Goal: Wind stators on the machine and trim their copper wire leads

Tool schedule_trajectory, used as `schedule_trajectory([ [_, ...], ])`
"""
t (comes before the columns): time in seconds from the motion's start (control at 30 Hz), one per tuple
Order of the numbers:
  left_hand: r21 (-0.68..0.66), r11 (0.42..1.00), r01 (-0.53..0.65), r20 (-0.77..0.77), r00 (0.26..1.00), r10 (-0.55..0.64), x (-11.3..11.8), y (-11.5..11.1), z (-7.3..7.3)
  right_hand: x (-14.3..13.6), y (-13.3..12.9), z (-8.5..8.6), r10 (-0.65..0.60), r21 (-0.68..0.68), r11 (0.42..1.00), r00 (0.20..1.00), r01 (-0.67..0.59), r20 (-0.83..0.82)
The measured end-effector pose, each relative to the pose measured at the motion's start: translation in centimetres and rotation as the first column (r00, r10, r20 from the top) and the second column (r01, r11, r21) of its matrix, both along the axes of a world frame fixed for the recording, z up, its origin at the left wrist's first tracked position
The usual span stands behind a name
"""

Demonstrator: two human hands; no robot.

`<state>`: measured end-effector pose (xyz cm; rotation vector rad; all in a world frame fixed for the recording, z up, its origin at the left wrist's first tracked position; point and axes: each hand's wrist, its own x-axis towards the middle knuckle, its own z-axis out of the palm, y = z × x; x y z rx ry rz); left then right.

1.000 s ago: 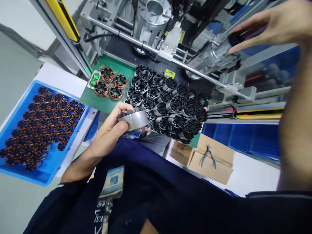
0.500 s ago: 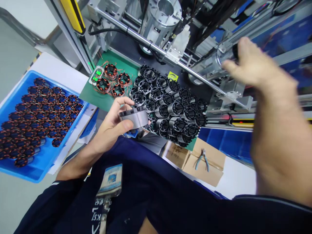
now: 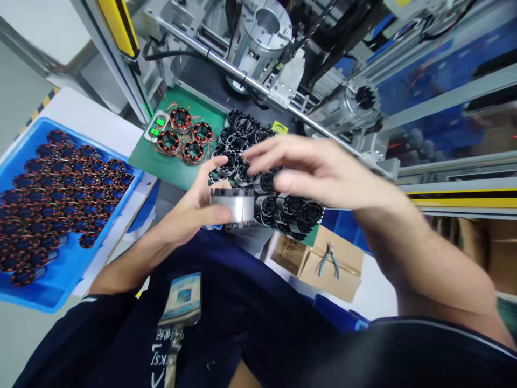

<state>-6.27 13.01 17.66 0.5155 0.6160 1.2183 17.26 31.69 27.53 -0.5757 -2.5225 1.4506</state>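
My left hand (image 3: 197,202) grips a silver motor core with black teeth (image 3: 238,207) in front of my body, thumb across its side. My right hand (image 3: 311,167) is just to the right, over the stacked cores, blurred, with fingers apart and nothing seen in them. Beneath and behind it, many black-and-silver cores (image 3: 236,143) stand packed together on the green mat (image 3: 151,167). Several copper-wound cores (image 3: 180,118) with loose wires lie at the mat's left, beside a small device with green lit digits (image 3: 157,126).
The machine with a metal rail (image 3: 226,63) and round silver fixtures (image 3: 357,108) spans the back. At left is a blue tray (image 3: 70,269) full of wound cores. Cutters (image 3: 330,261) lie on a cardboard box (image 3: 347,280) at lower right.
My right hand has come from the fixture at the back right, leftward and down, to above the stacked cores. The core in my left hand has shifted slightly right and sits more upright.
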Motion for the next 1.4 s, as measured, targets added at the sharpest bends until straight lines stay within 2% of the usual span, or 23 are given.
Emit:
schedule_trajectory([
  [0.07, 0.001, 0.997, 0.081, -0.016, 0.997, -0.081, -0.3, 0.0, -0.3, -2.2, -2.4, 0.2, 0.212, -0.156, 0.965, 0.977, -0.211, -0.006],
  [0.13, 0.001, 0.989, 0.148, -0.035, 0.988, -0.148, -0.5, 0.0, -0.7, -3.3, -3.4, -0.2, 0.285, -0.252, 0.926, 0.958, -0.282, -0.027],
  [0.23, 0.007, 0.981, 0.195, -0.029, 0.980, -0.195, -0.5, -0.3, -1.8, -3.7, -3.7, -1.4, 0.293, -0.315, 0.905, 0.956, -0.285, -0.023],
  [0.33, 0.018, 0.985, 0.173, -0.016, 0.985, -0.172, -0.2, -0.6, -2.9, -3.8, -3.8, -2.1, 0.302, -0.304, 0.911, 0.953, -0.278, 0.036],
  [0.43, 0.066, 0.992, 0.103, -0.057, 0.993, -0.100, -0.6, -1.0, -3.8, -3.9, -3.2, -1.2, 0.219, -0.210, 0.959, 0.968, -0.191, 0.124],
  [0.5, 0.148, 0.989, 0.010, -0.168, 0.986, 0.015, -1.9, -1.0, -4.5, -4.2, -1.4, 0.2, 0.089, -0.072, 0.994, 0.979, -0.077, 0.185],
  [0.53, 0.203, 0.976, -0.076, -0.277, 0.952, 0.131, -3.0, -0.8, -4.9, -4.5, 0.1, 1.0, 0.000, 0.025, 1.000, 0.977, -0.006, 0.215],
  [0.57, 0.268, 0.946, -0.185, -0.408, 0.867, 0.285, -4.2, -0.5, -5.6, -4.9, 1.9, 1.8, -0.099, 0.131, 0.989, 0.967, 0.070, 0.235],
  [0.6, 0.342, 0.889, -0.305, -0.535, 0.714, 0.451, -5.5, 0.0, -6.3, -5.5, 4.1, 2.4, -0.202, 0.238, 0.961, 0.949, 0.144, 0.241],
  [0.63, 0.420, 0.803, -0.422, -0.628, 0.504, 0.593, -7.0, 0.7, -7.3, -6.1, 6.5, 2.9, -0.300, 0.337, 0.917, 0.926, 0.214, 0.229],
  [0.67, 0.485, 0.704, -0.518, -0.673, 0.293, 0.679, -8.4, 1.6, -8.3, -6.9, 9.1, 3.0, -0.376, 0.420, 0.868, 0.904, 0.265, 0.205],
  [0.7, 0.528, 0.610, -0.591, -0.684, 0.129, 0.718, -9.7, 2.5, -9.4, -7.7, 11.9, 3.0, -0.430, 0.490, 0.818, 0.886, 0.301, 0.173],
  [0.73, 0.551, 0.531, -0.644, -0.685, 0.015, 0.728, -10.9, 3.4, -10.6, -8.6, 14.5, 2.6, -0.469, 0.554, 0.767, 0.872, 0.322, 0.142],
  [0.77, 0.553, 0.484, -0.678, -0.690, -0.047, 0.723, -11.9, 4.4, -11.7, -9.4, 17.1, 2.0, -0.498, 0.609, 0.720, 0.859, 0.334, 0.119],
  [0.8, 0.547, 0.460, -0.699, -0.700, -0.080, 0.710, -12.7, 5.2, -12.8, -10.2, 19.4, 1.3, -0.521, 0.649, 0.681, 0.847, 0.338, 0.106],
  [0.87, 0.529, 0.450, -0.719, -0.730, -0.116, 0.674, -13.5, 6.3, -14.6, -11.4, 23.0, -0.3, -0.552, 0.701, 0.629, 0.828, 0.336, 0.100],
  [0.93, 0.523, 0.458, -0.719, -0.764, -0.158, 0.625, -13.7, 6.9, -15.8, -12.2, 25.3, -1.4, -0.561, 0.726, 0.615, 0.818, 0.309, 0.128],
  [1.0, 0.525, 0.482, -0.702, -0.796, -0.203, 0.570, -13.5, 6.9, -16.5, -12.4, 26.5, -1.8, -0.545, 0.727, 0.633, 0.820, 0.266, 0.175],
  [1.13, 0.556, 0.490, -0.672, -0.800, -0.273, 0.534, -13.2, 6.6, -16.9, -12.5, 27.5, -0.8, -0.468, 0.703, 0.690, 0.847, 0.171, 0.253],
  [1.4, 0.560, 0.488, -0.669, -0.803, -0.292, 0.520, -13.2, 6.6, -16.8, -13.4, 29.7, 0.6, -0.437, 0.672, 0.736, 0.815, 0.080, 0.381],
])
